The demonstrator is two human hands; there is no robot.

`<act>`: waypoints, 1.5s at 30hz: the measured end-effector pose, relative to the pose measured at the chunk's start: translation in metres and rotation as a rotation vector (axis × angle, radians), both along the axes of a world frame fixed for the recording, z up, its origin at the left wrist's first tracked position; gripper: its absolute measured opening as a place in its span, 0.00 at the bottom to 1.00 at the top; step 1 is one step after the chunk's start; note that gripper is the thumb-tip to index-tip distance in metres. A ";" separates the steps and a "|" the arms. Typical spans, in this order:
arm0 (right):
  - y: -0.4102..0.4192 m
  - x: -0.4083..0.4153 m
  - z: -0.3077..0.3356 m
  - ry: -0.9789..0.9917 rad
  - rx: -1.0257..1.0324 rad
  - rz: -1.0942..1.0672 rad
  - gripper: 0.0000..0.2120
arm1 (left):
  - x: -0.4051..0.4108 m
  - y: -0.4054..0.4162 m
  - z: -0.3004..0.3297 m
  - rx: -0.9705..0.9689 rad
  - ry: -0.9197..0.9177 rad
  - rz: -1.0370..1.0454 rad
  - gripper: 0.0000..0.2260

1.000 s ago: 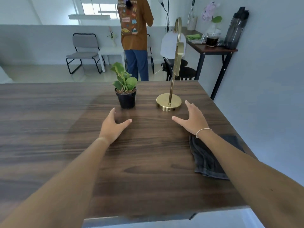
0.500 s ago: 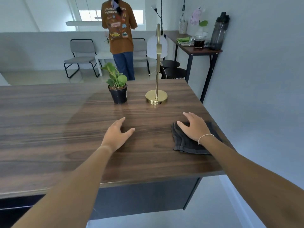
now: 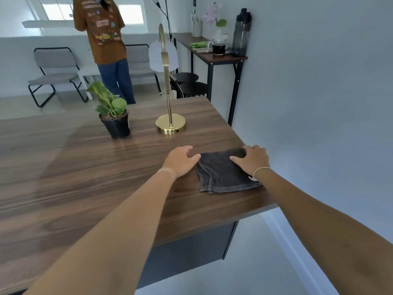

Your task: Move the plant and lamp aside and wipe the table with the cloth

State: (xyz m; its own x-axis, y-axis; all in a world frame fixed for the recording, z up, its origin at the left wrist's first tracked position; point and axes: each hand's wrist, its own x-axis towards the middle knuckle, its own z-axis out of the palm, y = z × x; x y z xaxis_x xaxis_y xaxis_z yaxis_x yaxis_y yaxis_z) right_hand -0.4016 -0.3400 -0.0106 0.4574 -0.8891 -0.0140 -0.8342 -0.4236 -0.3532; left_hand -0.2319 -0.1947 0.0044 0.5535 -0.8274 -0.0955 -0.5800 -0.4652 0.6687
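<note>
From the head view, the dark cloth (image 3: 223, 171) lies near the table's (image 3: 85, 177) right edge, the right hand (image 3: 254, 160) flat on it, the left hand (image 3: 180, 161) touching its left edge, both grips loose, with plant (image 3: 112, 116) and lamp (image 3: 168, 86) standing beyond.

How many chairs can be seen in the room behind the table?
2: one grey chair at far left, another chair behind the person's legs, partly hidden. More may be out of sight.
</note>
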 end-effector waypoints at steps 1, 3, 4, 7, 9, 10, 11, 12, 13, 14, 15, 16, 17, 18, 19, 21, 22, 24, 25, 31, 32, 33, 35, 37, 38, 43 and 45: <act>-0.002 0.001 0.000 -0.009 0.012 -0.022 0.31 | -0.001 -0.010 -0.002 0.054 -0.026 -0.022 0.27; -0.005 0.004 0.000 -0.042 0.072 -0.069 0.31 | -0.005 -0.025 -0.004 0.154 -0.090 -0.054 0.30; -0.007 0.004 0.000 -0.052 0.099 -0.090 0.31 | -0.005 -0.032 -0.006 0.186 -0.123 -0.061 0.31; -0.012 0.004 0.002 -0.069 0.182 -0.127 0.29 | -0.006 -0.045 -0.011 0.211 -0.159 -0.076 0.24; -0.014 0.002 0.003 -0.106 0.230 -0.133 0.22 | -0.007 -0.047 -0.013 0.162 -0.112 -0.077 0.15; -0.015 0.001 0.003 -0.153 0.251 -0.128 0.16 | -0.008 -0.046 -0.013 0.123 -0.078 -0.073 0.10; -0.014 -0.002 0.003 -0.223 0.271 -0.112 0.11 | -0.010 -0.043 -0.011 0.078 -0.049 -0.076 0.06; -0.013 -0.006 0.004 -0.307 0.287 -0.088 0.10 | -0.012 -0.039 -0.009 0.026 -0.012 -0.080 0.04; -0.011 -0.010 0.005 -0.401 0.300 -0.063 0.10 | -0.015 -0.035 -0.005 -0.037 0.042 -0.083 0.04; -0.009 -0.014 0.006 -0.498 0.315 -0.049 0.09 | -0.017 -0.031 -0.002 -0.105 0.110 -0.084 0.04; -0.005 -0.019 0.008 -0.594 0.331 -0.038 0.08 | -0.021 -0.026 0.002 -0.171 0.179 -0.083 0.04; 0.000 -0.023 0.010 -0.665 0.345 -0.031 0.08 | -0.026 -0.021 0.006 -0.233 0.242 -0.074 0.04; 0.004 -0.028 0.013 -0.720 0.349 -0.021 0.08 | -0.031 -0.017 0.010 -0.289 0.304 -0.057 0.04; 0.009 -0.031 0.015 -0.758 0.340 -0.017 0.08 | -0.037 -0.014 0.014 -0.343 0.369 -0.032 0.03; 0.014 -0.035 0.018 -0.790 0.317 -0.012 0.08 | -0.043 -0.012 0.017 -0.391 0.425 -0.004 0.03; 0.022 -0.041 0.025 -0.823 0.244 -0.011 0.10 | -0.054 -0.008 0.023 -0.474 0.474 0.045 0.04; 0.026 -0.045 0.030 -0.828 0.206 -0.012 0.11 | -0.060 -0.006 0.025 -0.504 0.469 0.060 0.05; 0.032 -0.053 0.038 -0.836 0.145 -0.016 0.12 | -0.071 -0.002 0.028 -0.546 0.453 0.058 0.06; 0.035 -0.058 0.042 -0.834 0.124 -0.018 0.11 | -0.076 -0.001 0.028 -0.558 0.449 0.052 0.06; 0.040 -0.078 0.044 -0.664 0.124 -0.041 0.13 | -0.104 0.006 0.015 -0.499 0.480 0.115 0.10; 0.040 -0.078 0.041 -0.628 0.134 -0.040 0.13 | -0.106 0.007 0.010 -0.481 0.487 0.130 0.11; 0.038 -0.078 0.038 -0.596 0.136 -0.039 0.14 | -0.107 0.007 0.006 -0.459 0.490 0.143 0.11; 0.034 -0.075 0.031 -0.548 0.138 -0.050 0.14 | -0.106 0.007 0.001 -0.421 0.489 0.167 0.11; 0.030 -0.072 0.022 -0.510 0.142 -0.055 0.14 | -0.103 0.005 -0.003 -0.383 0.476 0.191 0.11; 0.028 -0.070 0.019 -0.479 0.141 -0.058 0.13 | -0.101 0.004 -0.003 -0.370 0.463 0.200 0.11; 0.014 -0.060 0.000 -0.312 0.017 -0.044 0.11 | -0.092 -0.005 -0.009 -0.258 0.216 0.205 0.14; 0.009 -0.056 0.000 -0.321 -0.025 -0.060 0.11 | -0.090 -0.006 -0.008 -0.139 -0.008 0.201 0.15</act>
